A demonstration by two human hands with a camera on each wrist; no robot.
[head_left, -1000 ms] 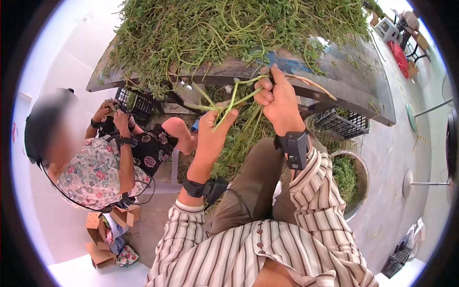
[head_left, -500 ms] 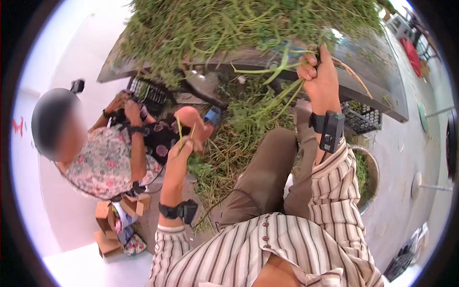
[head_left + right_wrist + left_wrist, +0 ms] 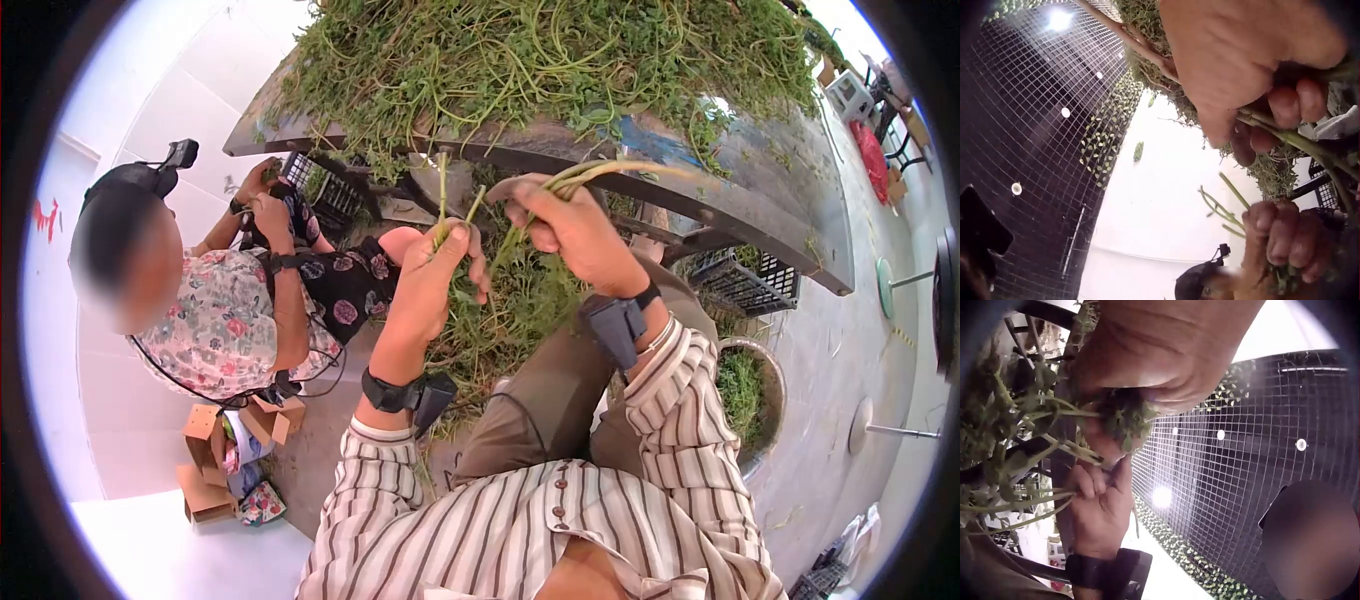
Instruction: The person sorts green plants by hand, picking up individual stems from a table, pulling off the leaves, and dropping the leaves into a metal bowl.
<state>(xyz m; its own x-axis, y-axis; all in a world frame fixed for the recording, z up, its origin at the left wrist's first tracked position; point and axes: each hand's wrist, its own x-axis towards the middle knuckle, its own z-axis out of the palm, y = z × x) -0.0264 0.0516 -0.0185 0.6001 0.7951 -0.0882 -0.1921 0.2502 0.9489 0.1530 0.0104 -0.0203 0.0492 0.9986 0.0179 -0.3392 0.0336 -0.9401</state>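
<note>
Thin green stem pieces (image 3: 443, 190) stand up from the left hand (image 3: 430, 280), which pinches them between thumb and curled fingers. Close beside it on the right, the right hand (image 3: 575, 235) grips a bundle of longer stems (image 3: 600, 172) whose pale ends point right and whose leafy parts hang below. In the left wrist view the left hand (image 3: 1160, 356) has leaves (image 3: 1125, 419) bunched under its fingers. The right wrist view shows the right hand (image 3: 1241, 69) around a forked stem (image 3: 1297, 139), with the left hand (image 3: 1288, 244) below.
A heap of greens (image 3: 520, 70) covers much of the table (image 3: 780, 225). Beneath are crates (image 3: 745, 280) and greens on the floor. A round tub (image 3: 765, 390) stands at the right. Another person (image 3: 225, 300) sits at the left, near cardboard boxes (image 3: 205, 450).
The left hand went down and left, away from the right hand, then came back up beside it. The right hand moved right, then back left and lower, still gripping its stems.
</note>
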